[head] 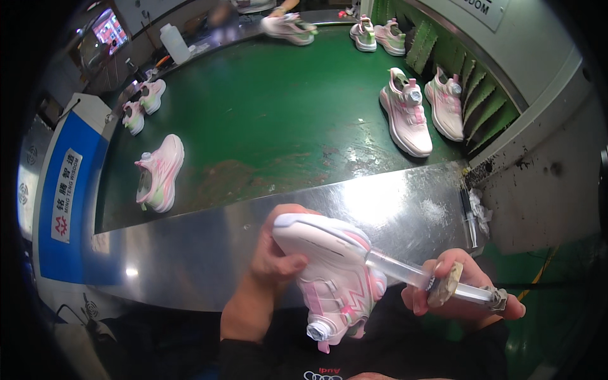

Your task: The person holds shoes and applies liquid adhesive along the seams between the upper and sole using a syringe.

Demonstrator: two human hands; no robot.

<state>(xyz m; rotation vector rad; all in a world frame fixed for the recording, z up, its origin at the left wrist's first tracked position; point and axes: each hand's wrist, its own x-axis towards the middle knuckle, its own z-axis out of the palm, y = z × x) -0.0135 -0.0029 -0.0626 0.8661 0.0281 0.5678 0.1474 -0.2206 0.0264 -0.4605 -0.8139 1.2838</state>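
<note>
My left hand (280,251) grips a pink and white sneaker (332,280) by its toe end, with the toe up and the sole edge turned to the upper right. A dial wrapped in clear film sits near the shoe's collar, which points down towards me. In my right hand (451,285) is a clear plastic syringe (399,269), its thumb end and finger flange wrapped in dirty tape. The syringe's front end meets the edge of the sole; its tip is hidden there. My right thumb rests at the plunger's end.
Beyond the metal ledge (204,247) lies a green conveyor belt (266,109). A single sneaker (164,171) stands at left, a pair (408,114) at right, more farther off. Another syringe (471,225) lies at the ledge's right end. Across the belt, a co-worker's hand (285,8) touches a sneaker (290,29).
</note>
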